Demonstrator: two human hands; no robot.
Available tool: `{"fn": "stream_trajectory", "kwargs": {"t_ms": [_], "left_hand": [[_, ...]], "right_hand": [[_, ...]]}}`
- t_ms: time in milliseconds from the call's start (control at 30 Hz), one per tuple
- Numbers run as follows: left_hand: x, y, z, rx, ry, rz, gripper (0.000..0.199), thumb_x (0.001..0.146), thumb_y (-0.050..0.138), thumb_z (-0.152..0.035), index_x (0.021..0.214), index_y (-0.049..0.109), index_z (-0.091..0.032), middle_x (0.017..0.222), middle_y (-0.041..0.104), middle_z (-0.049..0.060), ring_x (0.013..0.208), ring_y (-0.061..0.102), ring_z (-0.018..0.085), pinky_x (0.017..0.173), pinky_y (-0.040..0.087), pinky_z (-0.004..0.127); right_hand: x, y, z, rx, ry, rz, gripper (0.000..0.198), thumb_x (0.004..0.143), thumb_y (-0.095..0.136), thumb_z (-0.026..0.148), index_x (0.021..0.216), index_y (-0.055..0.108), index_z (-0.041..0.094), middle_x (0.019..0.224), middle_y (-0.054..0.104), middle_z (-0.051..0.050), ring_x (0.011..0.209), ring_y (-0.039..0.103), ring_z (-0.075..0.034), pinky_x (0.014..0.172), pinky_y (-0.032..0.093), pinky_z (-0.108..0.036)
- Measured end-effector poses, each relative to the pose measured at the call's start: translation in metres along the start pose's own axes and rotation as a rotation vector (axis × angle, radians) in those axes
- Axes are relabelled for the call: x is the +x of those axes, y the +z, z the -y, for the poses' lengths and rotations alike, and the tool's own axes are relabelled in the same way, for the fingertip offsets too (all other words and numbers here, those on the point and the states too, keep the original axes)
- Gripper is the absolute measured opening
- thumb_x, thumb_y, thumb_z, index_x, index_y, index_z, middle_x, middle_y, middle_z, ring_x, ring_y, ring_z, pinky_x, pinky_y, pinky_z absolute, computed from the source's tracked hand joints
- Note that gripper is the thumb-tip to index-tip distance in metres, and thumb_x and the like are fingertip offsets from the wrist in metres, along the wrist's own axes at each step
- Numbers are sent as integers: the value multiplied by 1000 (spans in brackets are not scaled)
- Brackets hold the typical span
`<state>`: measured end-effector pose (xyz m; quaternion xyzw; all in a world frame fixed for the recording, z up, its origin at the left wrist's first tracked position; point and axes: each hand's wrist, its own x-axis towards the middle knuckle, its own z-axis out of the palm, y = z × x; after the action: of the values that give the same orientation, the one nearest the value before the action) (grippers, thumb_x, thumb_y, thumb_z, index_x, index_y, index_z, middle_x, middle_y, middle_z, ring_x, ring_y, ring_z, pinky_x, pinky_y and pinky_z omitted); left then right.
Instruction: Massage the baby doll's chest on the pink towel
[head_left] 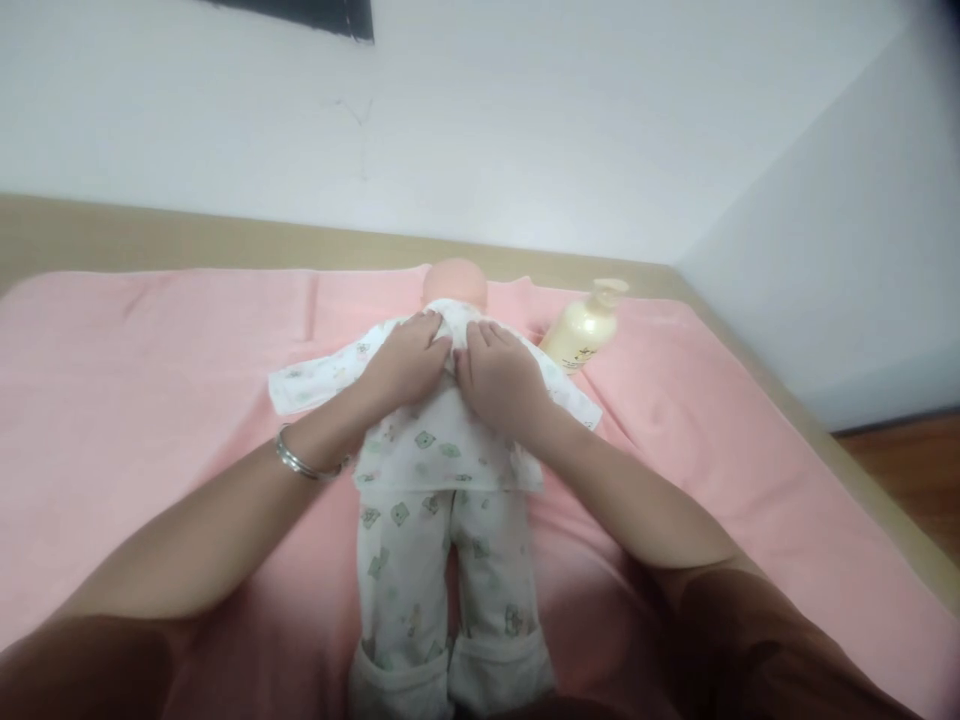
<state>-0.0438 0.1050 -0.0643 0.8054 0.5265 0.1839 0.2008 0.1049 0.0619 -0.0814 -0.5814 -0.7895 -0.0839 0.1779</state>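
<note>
A baby doll (442,445) lies stretched out on a pink cloth, its smooth bald head (456,280) at the far end and no face showing. It wears a white patterned top with the sleeves spread to the sides, and matching trousers (409,575) with rolled cuffs. My left hand (409,362), a silver bangle on its wrist, rests flat on the upper left of the doll's torso. On the upper right lies my right hand (501,375), also flat. The thumbs nearly meet at the middle, below the collar. Neither hand grasps anything.
A cream pump bottle (581,330) leans to the right of the doll, beside its sleeve. The pink cloth (150,400) covers a wooden-edged table (225,230) against a white wall. At the lower right, brown floor shows past the table's edge.
</note>
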Motion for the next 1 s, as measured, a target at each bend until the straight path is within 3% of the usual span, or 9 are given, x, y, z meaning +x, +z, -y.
{"fn": "stream_trajectory", "kwargs": {"t_ms": [133,333,500,733,1000], "left_hand": [[7,-4,8,-108,-99,-19,27,88,37,-30,94,61,-20,106,71,8,101,64,26,90,50,38],[4,7,8,-20,-37,-121,21,90,34,-31,79,49,-21,94,68,10,88,60,25,83,46,39],[4,17,10,32,12,-186,23,92,31,-30,86,51,-20,102,67,12,96,59,26,90,45,41],[3,18,9,77,7,-195,28,94,30,-28,95,57,-19,105,68,12,99,59,27,95,46,43],[-13,16,-3,190,78,-109,44,97,26,-26,124,56,-6,135,59,22,132,50,32,115,37,51]], "right_hand": [[-10,0,11,2,7,-59,52,103,28,30,135,53,-3,135,61,-27,131,55,-34,112,43,-49],[5,4,-7,116,-11,14,51,101,32,29,135,55,-1,138,60,-24,134,53,-34,116,41,-50],[17,10,-20,211,29,36,47,100,32,33,129,58,7,135,63,-20,129,56,-32,111,45,-51],[14,14,-20,189,19,14,52,101,31,31,137,53,0,143,57,-22,136,50,-32,118,38,-49],[14,16,-24,176,-14,25,52,101,28,29,139,49,0,143,56,-24,137,49,-32,117,39,-52]]}}
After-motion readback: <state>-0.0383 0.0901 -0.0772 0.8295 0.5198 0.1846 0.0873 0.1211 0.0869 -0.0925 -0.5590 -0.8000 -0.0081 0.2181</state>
